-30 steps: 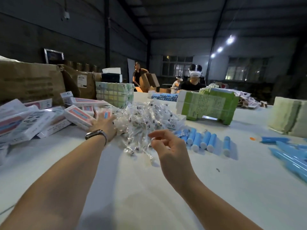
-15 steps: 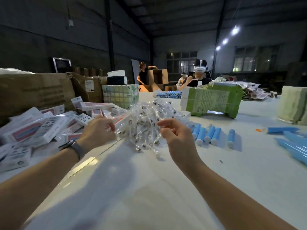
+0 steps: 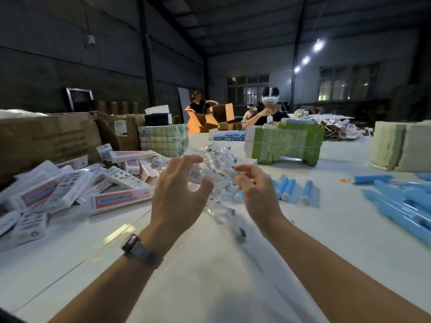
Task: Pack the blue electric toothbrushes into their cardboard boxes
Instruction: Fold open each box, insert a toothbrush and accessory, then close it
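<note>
On the white table (image 3: 326,241), head view, both hands work at a heap of small clear plastic packets (image 3: 217,164) at 12 o'clock, just beyond the fingertips.

Left hand (image 3: 173,197): fingers spread and half curled, thumb out toward the heap. A clear packet seems to lie against the fingers, but glare and blur hide whether it is pinched; cannot tell. A wristwatch (image 3: 140,249) sits on that wrist.

Right hand (image 3: 255,190): fingers loosely curled, tips at the edge of the heap. A hold on anything cannot be made out.

Blue toothbrush handles (image 3: 289,190) lie in a short row at 1 o'clock, just behind the right hand; a larger pile of blue toothbrushes (image 3: 401,206) lies at 3 o'clock, well apart. Cardboard toothbrush boxes (image 3: 70,190), pink and white, lie jumbled at 9 to 10 o'clock, near the left hand. A green printed bundle (image 3: 284,145) stands beyond the heap.

Step in hand, by my reading: sorting out one packet, likely an accessory, from the heap; no toothbrush is boxed yet here. Next move calls for freeing a single packet without dragging the tangle, then reaching for a box at 9 o'clock and a handle at 1 o'clock.
</note>
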